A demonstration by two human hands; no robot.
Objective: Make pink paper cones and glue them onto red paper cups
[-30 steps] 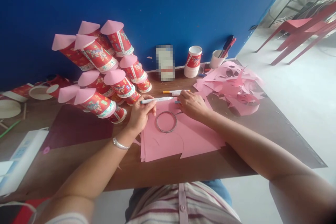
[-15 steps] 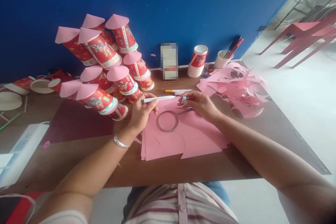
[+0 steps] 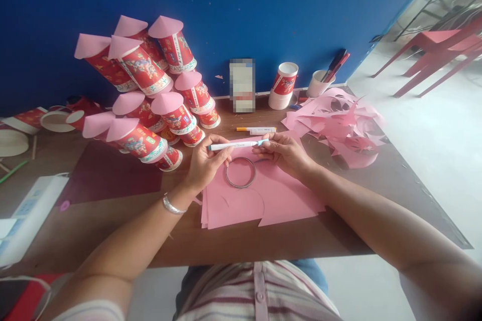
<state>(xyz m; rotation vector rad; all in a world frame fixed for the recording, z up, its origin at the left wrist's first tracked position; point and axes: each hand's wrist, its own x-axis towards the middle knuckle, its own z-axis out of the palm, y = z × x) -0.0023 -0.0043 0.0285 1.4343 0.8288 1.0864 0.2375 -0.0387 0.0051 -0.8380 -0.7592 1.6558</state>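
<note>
Left hand [image 3: 203, 163] grips a marker [image 3: 231, 146], right hand [image 3: 289, 153] pinches its cap [image 3: 262, 143], between red cups [image 3: 142, 68] and a pink scrap heap [image 3: 341, 121].

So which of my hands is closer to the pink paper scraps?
Right. Your right hand is just left of the pink paper scraps; your left hand is farther left, holding the marker.

We see a smooth plastic marker [image 3: 233, 146], shiny metal bracelet [image 3: 173, 205], and matt paper sheets [image 3: 241, 208] near the front edge of a wood-look worktop [image 3: 226, 246]
</note>
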